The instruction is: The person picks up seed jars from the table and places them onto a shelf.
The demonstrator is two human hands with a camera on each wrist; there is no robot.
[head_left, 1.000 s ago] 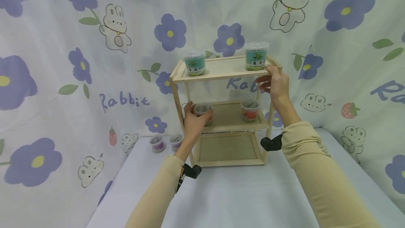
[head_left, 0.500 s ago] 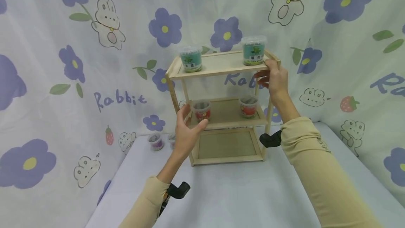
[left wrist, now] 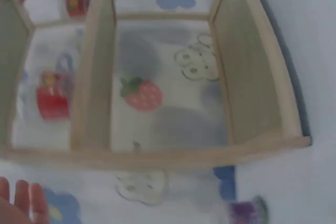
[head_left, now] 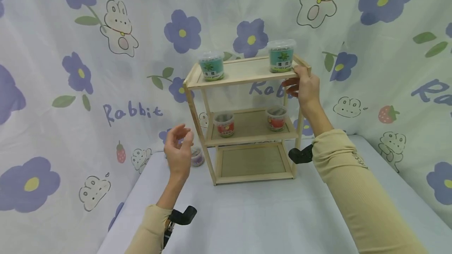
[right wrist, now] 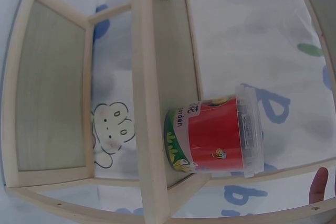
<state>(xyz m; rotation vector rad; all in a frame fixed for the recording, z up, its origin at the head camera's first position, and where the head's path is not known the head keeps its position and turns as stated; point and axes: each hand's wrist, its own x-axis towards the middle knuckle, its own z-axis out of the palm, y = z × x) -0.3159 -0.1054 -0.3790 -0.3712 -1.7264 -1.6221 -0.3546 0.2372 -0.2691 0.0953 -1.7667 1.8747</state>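
My right hand point(head_left: 306, 90) grips the front right corner of a three-tier wooden shelf rack point(head_left: 254, 138), with fingers curled below the top tier. My left hand point(head_left: 179, 153) is in the air left of the rack, fingers loosely bent, holding nothing. On the middle tier stand two clear lidded tubs with red labels, a left red tub point(head_left: 225, 127) and a right red tub point(right wrist: 214, 139). Two teal-labelled tubs stand on top, a left teal tub point(head_left: 212, 67) and a right teal tub point(head_left: 281, 57). A purple-labelled tub point(head_left: 197, 158) is partly hidden behind my left hand.
The rack stands on a white-covered table point(head_left: 254, 211). Its bottom tier point(head_left: 252, 160) bears no tub. Behind hangs a curtain point(head_left: 134, 73) printed with rabbits and flowers. A second small tub by the purple one is nearly all covered by my left hand.
My left hand has let go of the left red tub on the middle tier and moved left and down, to in front of the purple tubs. The right hand keeps its grip on the rack.
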